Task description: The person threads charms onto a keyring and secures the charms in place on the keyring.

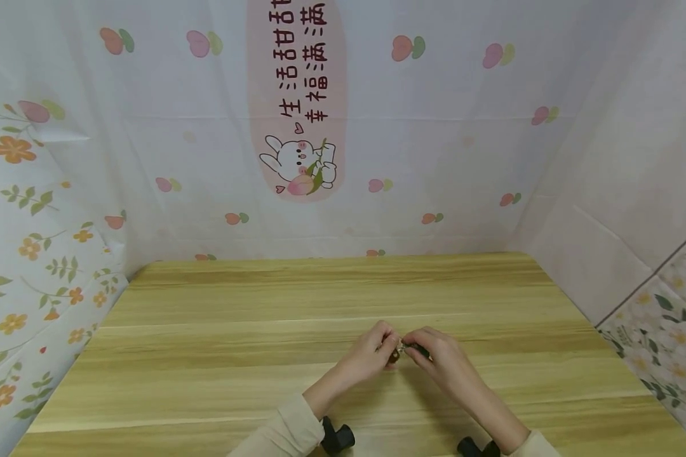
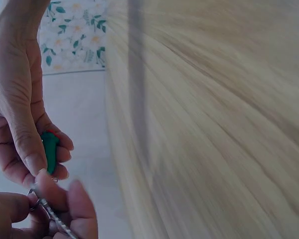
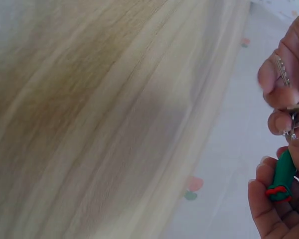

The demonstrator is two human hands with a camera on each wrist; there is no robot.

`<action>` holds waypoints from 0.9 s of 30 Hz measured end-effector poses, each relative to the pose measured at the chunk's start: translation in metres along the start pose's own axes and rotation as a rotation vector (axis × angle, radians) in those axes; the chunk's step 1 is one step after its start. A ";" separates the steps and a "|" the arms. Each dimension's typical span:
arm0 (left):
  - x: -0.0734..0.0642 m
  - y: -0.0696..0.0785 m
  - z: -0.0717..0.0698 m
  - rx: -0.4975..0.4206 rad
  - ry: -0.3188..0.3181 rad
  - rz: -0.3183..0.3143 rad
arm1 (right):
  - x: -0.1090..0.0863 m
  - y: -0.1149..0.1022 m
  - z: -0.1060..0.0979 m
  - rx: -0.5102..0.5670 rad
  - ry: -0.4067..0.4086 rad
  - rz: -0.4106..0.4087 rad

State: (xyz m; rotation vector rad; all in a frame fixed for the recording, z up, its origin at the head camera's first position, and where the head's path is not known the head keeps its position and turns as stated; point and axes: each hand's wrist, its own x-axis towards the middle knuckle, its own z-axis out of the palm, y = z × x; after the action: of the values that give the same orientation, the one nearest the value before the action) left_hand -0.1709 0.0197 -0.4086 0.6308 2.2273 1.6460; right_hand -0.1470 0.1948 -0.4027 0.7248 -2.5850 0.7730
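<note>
Both hands meet above the table in the head view, the left hand (image 1: 370,353) beside the right hand (image 1: 443,357). Fingers of the left hand pinch a silver key (image 2: 57,218) with a notched blade, and a thin metal ring (image 2: 35,199) shows at its head. Between thumb and curled fingers the right hand grips a small green pendant (image 3: 285,170) with a red trim at one end. Small metal links (image 3: 291,133) run between the pendant and the key. Fingertips of the two hands come close together at these links, and the left fingers partly cover the key.
Beneath the hands lies a wood-grain table (image 1: 234,355). A white curtain (image 1: 434,139) with printed fruit and a rabbit hangs behind it, and floral cloth (image 1: 28,254) lines the left side. Black wrist devices (image 1: 338,436) sit at both forearms.
</note>
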 end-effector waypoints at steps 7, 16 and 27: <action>-0.008 -0.014 -0.020 0.209 -0.004 0.026 | 0.005 -0.004 0.017 -0.053 -0.083 -0.123; -0.029 -0.032 -0.033 0.386 -0.040 0.041 | 0.000 -0.019 0.041 -0.169 -0.161 -0.214; -0.044 -0.035 -0.036 0.492 -0.016 0.019 | 0.000 -0.027 0.043 -0.182 -0.351 -0.158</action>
State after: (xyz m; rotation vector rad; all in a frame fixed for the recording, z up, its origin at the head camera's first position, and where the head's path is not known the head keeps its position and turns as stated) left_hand -0.1565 -0.0407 -0.4317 0.7762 2.6364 1.0885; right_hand -0.1395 0.1499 -0.4253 1.0726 -2.8102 0.3818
